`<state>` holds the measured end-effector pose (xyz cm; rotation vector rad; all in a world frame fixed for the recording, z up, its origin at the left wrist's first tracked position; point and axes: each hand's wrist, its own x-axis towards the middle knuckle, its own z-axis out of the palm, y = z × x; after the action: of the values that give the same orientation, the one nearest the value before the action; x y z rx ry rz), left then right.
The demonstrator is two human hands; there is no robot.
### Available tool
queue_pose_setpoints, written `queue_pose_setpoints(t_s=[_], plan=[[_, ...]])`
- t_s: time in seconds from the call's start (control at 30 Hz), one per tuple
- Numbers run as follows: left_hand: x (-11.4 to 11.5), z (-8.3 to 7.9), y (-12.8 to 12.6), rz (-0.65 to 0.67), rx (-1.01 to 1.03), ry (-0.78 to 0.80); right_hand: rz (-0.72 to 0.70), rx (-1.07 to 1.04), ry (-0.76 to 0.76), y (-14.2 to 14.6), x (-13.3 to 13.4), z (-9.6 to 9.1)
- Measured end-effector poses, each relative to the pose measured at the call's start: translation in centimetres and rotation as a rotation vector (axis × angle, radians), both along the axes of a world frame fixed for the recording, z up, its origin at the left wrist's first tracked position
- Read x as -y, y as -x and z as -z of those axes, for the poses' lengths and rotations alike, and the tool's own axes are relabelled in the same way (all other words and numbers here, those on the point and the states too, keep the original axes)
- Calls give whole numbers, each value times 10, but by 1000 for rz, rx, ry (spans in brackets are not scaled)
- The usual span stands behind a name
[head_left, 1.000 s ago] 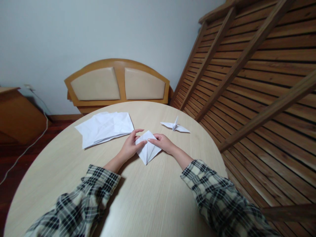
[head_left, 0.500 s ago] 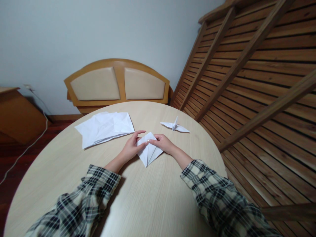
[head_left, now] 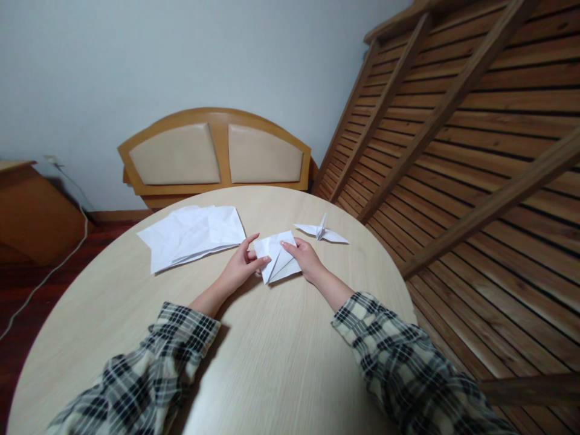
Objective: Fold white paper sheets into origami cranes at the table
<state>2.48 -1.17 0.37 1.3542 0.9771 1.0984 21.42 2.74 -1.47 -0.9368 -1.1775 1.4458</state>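
Note:
A folded white paper (head_left: pixel 281 266) with slanting creases and flaps is held between my two hands over the table. My left hand (head_left: pixel 242 266) grips its left edge, thumb on top and index finger raised along the side. On the right edge, my right hand (head_left: pixel 307 260) pinches it with the thumb lying across the front; the fingers behind are hidden. A finished white paper crane (head_left: pixel 321 231) rests on the table just beyond my right hand. To the left of my left hand lies a stack of creased white paper sheets (head_left: pixel 194 235).
The round pale wooden table (head_left: pixel 263 374) carries everything. Behind it stands a headboard (head_left: pixel 222 151) with cream panels against the wall. A slatted wooden panel (head_left: pixel 453 151) leans along the right. A white cable (head_left: pixel 54 275) runs down to the floor at left.
The folded paper has turned from a point-down diamond to a more square-on position and moved slightly away from me. Both hands have shifted their hold along its sides.

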Motion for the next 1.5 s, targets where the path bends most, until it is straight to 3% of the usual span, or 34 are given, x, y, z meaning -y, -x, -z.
queue_pose_setpoints(t_s=[0.23, 0.57, 1.5], plan=[[0, -1, -4, 70, -35, 33, 40, -27, 5, 1, 0, -3], [-5, 13, 0, 94, 1, 13, 60, 0, 3, 2, 2, -4], [0, 4, 0, 192, 8, 52, 152, -83, 19, 0, -1, -3]])
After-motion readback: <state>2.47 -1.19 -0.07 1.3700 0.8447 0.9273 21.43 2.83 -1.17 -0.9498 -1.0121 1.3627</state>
